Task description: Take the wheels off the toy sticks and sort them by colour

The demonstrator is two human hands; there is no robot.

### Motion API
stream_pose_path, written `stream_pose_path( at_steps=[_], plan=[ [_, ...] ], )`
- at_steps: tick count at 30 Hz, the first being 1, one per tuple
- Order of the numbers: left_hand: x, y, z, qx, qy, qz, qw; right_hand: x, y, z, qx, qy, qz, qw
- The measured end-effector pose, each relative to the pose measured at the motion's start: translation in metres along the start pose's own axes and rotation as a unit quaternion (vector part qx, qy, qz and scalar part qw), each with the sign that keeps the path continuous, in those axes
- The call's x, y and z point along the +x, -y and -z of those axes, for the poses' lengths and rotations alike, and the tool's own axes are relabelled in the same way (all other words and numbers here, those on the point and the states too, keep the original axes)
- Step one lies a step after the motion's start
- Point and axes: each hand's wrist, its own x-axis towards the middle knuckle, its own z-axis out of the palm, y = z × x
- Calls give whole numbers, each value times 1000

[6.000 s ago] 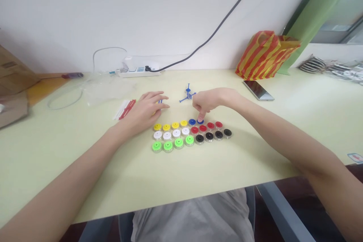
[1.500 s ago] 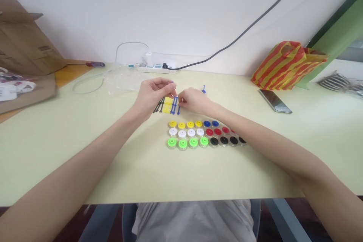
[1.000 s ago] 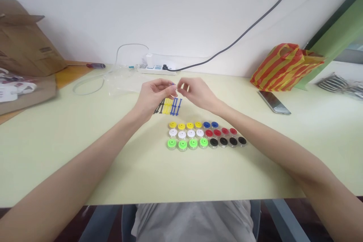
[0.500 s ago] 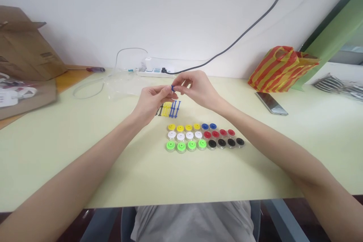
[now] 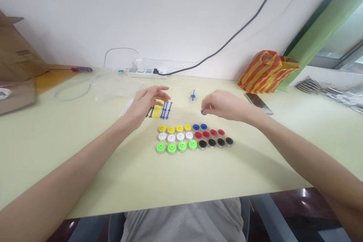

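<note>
My right hand is low over the table with its fingers bent together. A small blue disc shows at its fingertips, partly hidden by them. Just left of that hand, a blue rod with a small disc on it stands apart. My left hand hovers over the thin rods with its fingers apart, holding nothing. Beneath it are black rods, yellow rods and blue rods side by side, partly covered. Nearer me sit rows of wheels, among them yellow, blue, white, red, green and black.
A power strip with a black cable lies along the wall, beside a clear plastic bag. A phone and a striped bag are at the right. A screwdriver and a cardboard box stand at the left.
My hands have parted from around a small blue piece. The right moved right and down towards the table; the left opened and stayed above the rods. The whole view shifted slightly.
</note>
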Motion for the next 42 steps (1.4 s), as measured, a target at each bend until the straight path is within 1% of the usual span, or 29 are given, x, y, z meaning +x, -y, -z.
stream_pose_path(
  at_steps=[3,5,7,11,15,19,31,34,40,42],
  plan=[
    [0,-2,0,7,-1,7,1000,-19,-15,-5,-13,72,-28,997],
    [-1,-3,0,10,-1,12,1000,-23,-20,-9,2,96,-40,995],
    [0,-2,0,15,-1,17,1000,-23,-21,-11,17,105,-40,994],
    [0,-1,1,25,1,22,999,-19,-14,-13,7,108,-28,994],
    [0,-4,0,22,0,25,999,-15,-9,-13,-7,118,-31,993],
    [-1,-5,0,23,0,24,999,-15,-9,-13,-2,130,-29,991],
    [-1,-5,-1,29,4,27,999,-15,-6,-13,10,139,-28,990],
    [-1,-4,0,26,7,26,999,-14,-8,-17,18,132,-27,991],
    [0,-3,0,22,4,21,1000,-11,-12,-34,43,107,-23,993],
    [1,-3,1,26,0,21,999,-10,-12,-36,46,105,-25,993]
  ],
)
